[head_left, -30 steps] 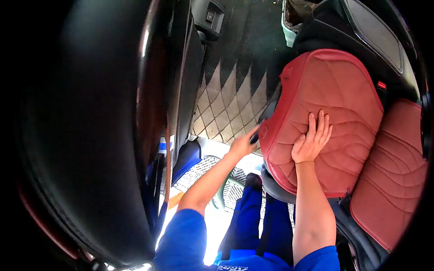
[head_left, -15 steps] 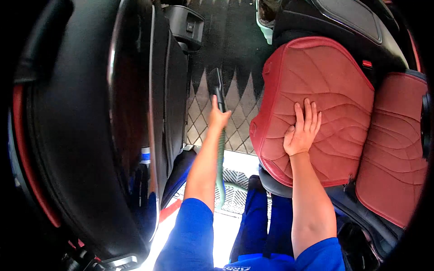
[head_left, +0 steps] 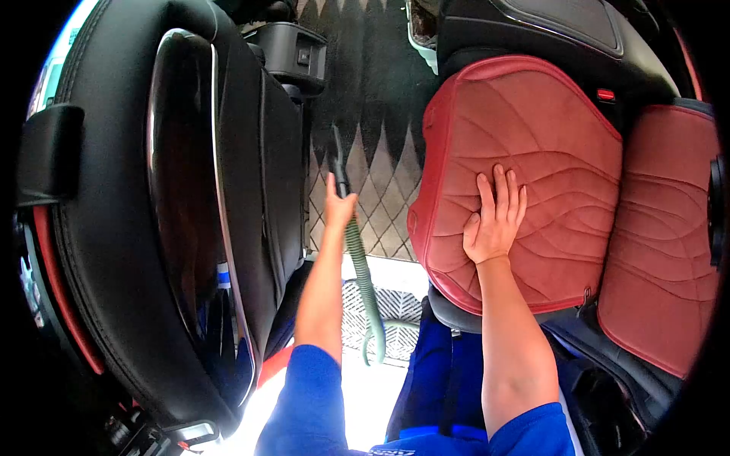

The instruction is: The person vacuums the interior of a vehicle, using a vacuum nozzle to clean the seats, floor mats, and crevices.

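Wrapped in my left hand is the black vacuum nozzle, its tip close over the diamond-patterned floor mat. A ribbed green hose runs back from it, down past the door sill. My right hand lies flat on the red seat cushion, fingers spread and holding nothing. The cushion covers the rear seat, and its quilted surface carries wavy seams.
A black front seat back with a glossy panel stands at the left. A red backrest cover is at the right. Further in are a centre console and a pale bin. A patterned mat lies outside the sill.
My left hand and the nozzle have moved left across the floor mat, closer to the front seat, and the hose now slants. My right hand stays on the cushion; the whole view has shifted slightly.
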A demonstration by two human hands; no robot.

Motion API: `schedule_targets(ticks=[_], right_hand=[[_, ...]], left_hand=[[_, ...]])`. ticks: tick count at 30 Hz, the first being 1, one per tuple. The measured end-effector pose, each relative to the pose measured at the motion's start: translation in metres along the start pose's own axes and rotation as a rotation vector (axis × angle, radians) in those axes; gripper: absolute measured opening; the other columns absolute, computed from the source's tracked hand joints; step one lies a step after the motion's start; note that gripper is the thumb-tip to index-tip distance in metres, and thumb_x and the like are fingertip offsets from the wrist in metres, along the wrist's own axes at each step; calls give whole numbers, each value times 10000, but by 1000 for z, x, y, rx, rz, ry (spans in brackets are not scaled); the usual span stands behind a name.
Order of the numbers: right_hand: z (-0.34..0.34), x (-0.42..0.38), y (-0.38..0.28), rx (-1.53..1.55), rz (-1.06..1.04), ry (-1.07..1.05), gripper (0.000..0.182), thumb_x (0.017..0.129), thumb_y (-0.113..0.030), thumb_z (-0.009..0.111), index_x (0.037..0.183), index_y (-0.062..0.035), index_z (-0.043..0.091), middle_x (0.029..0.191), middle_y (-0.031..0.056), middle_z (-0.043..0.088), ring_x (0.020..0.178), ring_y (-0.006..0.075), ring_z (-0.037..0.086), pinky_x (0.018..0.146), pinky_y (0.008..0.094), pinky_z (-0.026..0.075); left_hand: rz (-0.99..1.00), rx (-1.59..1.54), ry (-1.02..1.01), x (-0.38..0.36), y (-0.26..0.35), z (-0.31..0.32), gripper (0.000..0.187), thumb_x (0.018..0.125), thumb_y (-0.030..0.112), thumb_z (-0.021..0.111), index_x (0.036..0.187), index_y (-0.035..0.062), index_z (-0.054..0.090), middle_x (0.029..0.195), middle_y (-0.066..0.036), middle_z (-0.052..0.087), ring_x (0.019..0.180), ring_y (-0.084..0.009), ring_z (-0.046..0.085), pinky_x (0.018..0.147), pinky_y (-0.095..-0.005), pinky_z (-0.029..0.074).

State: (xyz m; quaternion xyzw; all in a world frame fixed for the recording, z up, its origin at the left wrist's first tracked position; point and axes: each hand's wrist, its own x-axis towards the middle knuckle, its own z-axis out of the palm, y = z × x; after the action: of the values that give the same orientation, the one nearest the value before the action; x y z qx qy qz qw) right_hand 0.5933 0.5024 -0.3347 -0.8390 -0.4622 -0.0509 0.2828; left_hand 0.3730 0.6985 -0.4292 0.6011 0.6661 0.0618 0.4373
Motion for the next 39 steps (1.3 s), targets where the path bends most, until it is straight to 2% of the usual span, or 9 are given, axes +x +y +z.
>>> schedule_targets(ticks=[3, 7, 9, 16, 21, 25, 27, 37, 39], right_hand=[[-4, -3, -2, 13, -1, -27, 560, 854, -252, 403, 1388, -112, 499, 1516, 151, 381, 1409, 378, 315, 1159, 569, 179], [-1, 0, 1, 9, 17, -34, 564, 836, -249, 424, 1379, -130, 516, 1516, 140, 382, 1410, 368, 315, 1159, 569, 187], [0, 4, 1, 19, 17, -21, 567, 831, -240, 429, 1380, -130, 515, 1516, 138, 383, 1410, 367, 316, 1160, 570, 187], [1, 2, 1, -8, -3, 1, 562, 847, -237, 409, 1391, -116, 492, 1513, 149, 383, 1407, 374, 320, 1161, 571, 179], [-1, 3, -2, 15, 6, 9, 573, 819, -220, 435, 1380, -133, 514, 1521, 134, 376, 1409, 361, 321, 1162, 569, 184], [-1, 3, -1, 10, 2, -4, 576, 820, -222, 436, 1385, -134, 506, 1523, 135, 369, 1407, 360, 321, 1162, 567, 184], [-3, -1, -2, 19, 1, 0, 580, 817, -220, 438, 1387, -134, 503, 1523, 135, 367, 1406, 360, 321, 1162, 567, 183], [-1, 4, -2, 28, 0, 12, 583, 794, -196, 458, 1369, -121, 517, 1508, 139, 391, 1404, 363, 324, 1163, 559, 180], [-2, 4, -2, 32, 12, -4, 587, 788, -191, 462, 1368, -121, 517, 1507, 139, 393, 1404, 361, 323, 1163, 559, 180]], left_hand=[[88, 273, -239, -71, -31, 43, 974, 774, 181, 675, 1564, 179, 105, 1223, -339, 579, 1120, -478, 588, 952, -469, 466], [-153, 13, -663, -120, -50, -19, 951, 698, 55, 660, 1547, 232, 270, 1080, -169, 681, 866, -277, 685, 778, -334, 526], [418, 8, -388, -86, -96, -37, 951, 717, 41, 651, 1556, 214, 239, 970, -145, 669, 673, -217, 654, 634, -322, 538], [14, -116, 81, 12, -36, -4, 947, 744, 39, 614, 1554, 196, 150, 1212, -245, 580, 533, -243, 622, 422, -342, 492], [-44, 277, -501, -134, -43, 17, 1005, 712, 74, 658, 1569, 214, 153, 1252, -257, 608, 1023, -402, 659, 872, -422, 503], [729, 257, -277, -105, -86, -21, 927, 737, 60, 639, 1553, 228, 234, 1063, -213, 677, 831, -330, 698, 725, -386, 540], [59, -141, -280, -79, -20, -48, 943, 743, 68, 645, 1557, 236, 199, 936, -159, 681, 669, -274, 675, 587, -382, 533], [44, 78, -418, -162, -111, 0, 979, 722, 73, 681, 1561, 244, 207, 1254, -218, 604, 1133, -337, 618, 941, -371, 482], [-63, -225, -487, -153, -105, -39, 895, 702, 23, 655, 1524, 195, 346, 1185, -128, 616, 725, -175, 648, 636, -302, 542]])
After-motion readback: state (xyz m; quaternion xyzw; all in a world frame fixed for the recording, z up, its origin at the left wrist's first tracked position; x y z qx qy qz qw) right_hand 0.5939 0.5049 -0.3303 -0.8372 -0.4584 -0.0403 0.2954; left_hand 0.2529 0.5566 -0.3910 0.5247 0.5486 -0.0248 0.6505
